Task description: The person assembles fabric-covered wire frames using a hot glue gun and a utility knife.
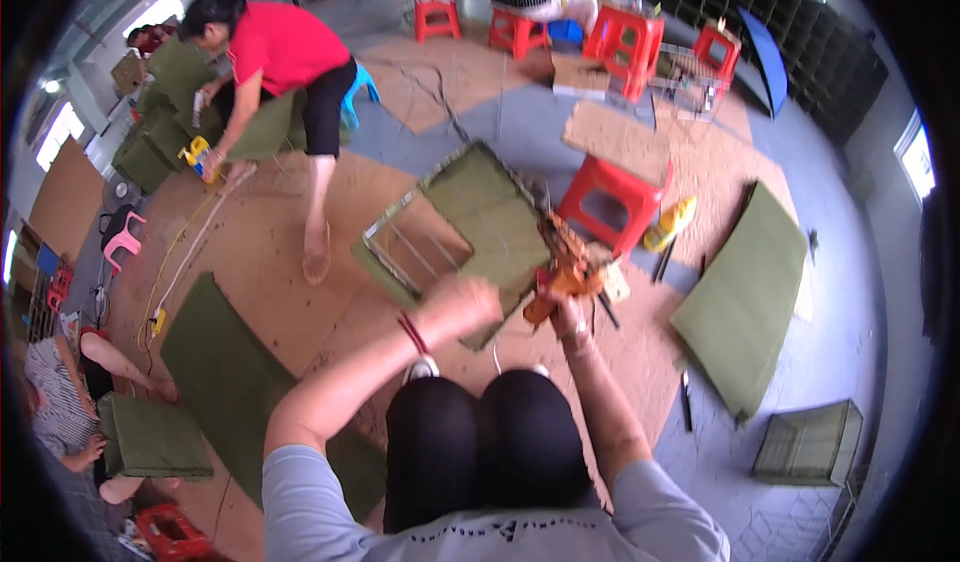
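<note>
Head view: the left hand (pixel 462 307) is clenched on the near edge of a green pad (pixel 490 217), which is partly fitted over a wire frame (pixel 408 245) lying tilted on the floor (pixel 270 262) just before the person's knees. The right hand (pixel 568 307) grasps an orange tool (pixel 562 267) pressed against the pad's right edge. A red stool (pixel 610 202) stands just behind the tool. A second green pad (pixel 745 297) lies well to the right, another (pixel 225 367) to the left. A person in a red shirt (pixel 285 47) bends over green pads near the far left.
</note>
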The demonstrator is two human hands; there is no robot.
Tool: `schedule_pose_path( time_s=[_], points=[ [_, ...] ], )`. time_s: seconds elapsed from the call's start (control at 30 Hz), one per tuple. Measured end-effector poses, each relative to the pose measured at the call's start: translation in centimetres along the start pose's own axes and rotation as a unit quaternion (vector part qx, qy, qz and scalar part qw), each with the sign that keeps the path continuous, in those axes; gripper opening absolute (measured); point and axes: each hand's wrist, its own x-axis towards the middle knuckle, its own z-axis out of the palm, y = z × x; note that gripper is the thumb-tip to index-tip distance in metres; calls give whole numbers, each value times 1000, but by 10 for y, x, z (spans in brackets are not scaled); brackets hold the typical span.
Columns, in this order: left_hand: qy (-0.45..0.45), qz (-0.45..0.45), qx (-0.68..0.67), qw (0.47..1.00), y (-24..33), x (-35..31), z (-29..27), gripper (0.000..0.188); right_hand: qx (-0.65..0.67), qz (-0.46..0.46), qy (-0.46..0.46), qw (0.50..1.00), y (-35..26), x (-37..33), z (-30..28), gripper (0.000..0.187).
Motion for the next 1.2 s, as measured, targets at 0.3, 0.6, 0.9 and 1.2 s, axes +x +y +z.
schedule_pose_path(
  time_s=[0.3,0.6,0.9,1.2],
  points=[
    [154,-412,86,894,-151,-20,-55,35,-15,1,-42,999,-15,17,24,52],
    [196,-284,114,932,-165,-24,-47,35,15,-33,-32,999,-15,37,40,64],
    [366,-494,-133,778,-90,-95,19,42,-141,0,-118,983,-40,61,44,56],
    [433,-539,-258,675,-36,-161,97,37,-345,20,-183,920,-30,24,98,36]
  ],
)
